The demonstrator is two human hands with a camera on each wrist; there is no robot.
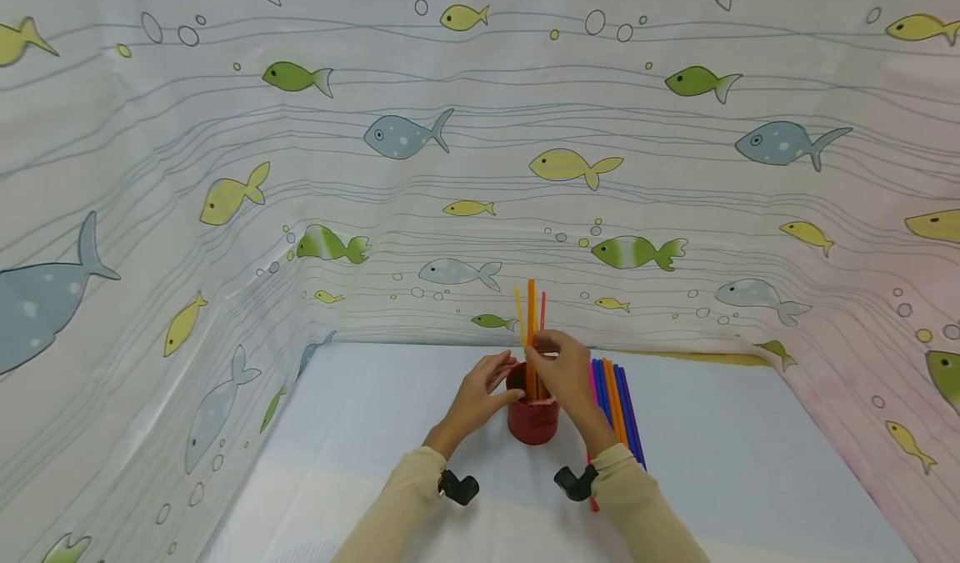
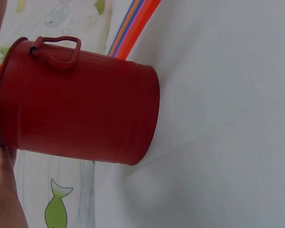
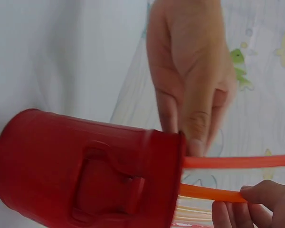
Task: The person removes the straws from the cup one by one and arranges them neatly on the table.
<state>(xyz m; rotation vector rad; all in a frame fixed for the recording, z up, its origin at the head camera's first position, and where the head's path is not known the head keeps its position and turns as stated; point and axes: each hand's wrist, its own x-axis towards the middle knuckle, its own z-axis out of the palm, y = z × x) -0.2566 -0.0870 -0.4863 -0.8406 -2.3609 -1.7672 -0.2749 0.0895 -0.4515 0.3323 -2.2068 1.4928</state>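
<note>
A small red metal bucket (image 1: 533, 425) with wire side handles stands upright on the white surface. Several thin, straw-like sticks (image 1: 531, 313), orange, yellow and red, rise out of it. My left hand (image 1: 480, 392) grips the bucket's rim, thumb at the near edge and fingers around the left side. Over the opening, my right hand (image 1: 564, 371) pinches an orange stick (image 3: 211, 194) between thumb and fingers, its lower end inside the bucket. Beside it, a red-orange stick (image 3: 242, 161) leans out past the left thumb. The bucket's wall hides the lower ends of the sticks.
More sticks (image 1: 618, 404) in blue, orange and pink lie side by side right of the bucket, partly under my right forearm. A red stick end (image 1: 595, 505) shows near that sleeve. Fish-patterned cloth walls (image 1: 420, 238) enclose the white tabletop (image 1: 360, 429) at the back and sides.
</note>
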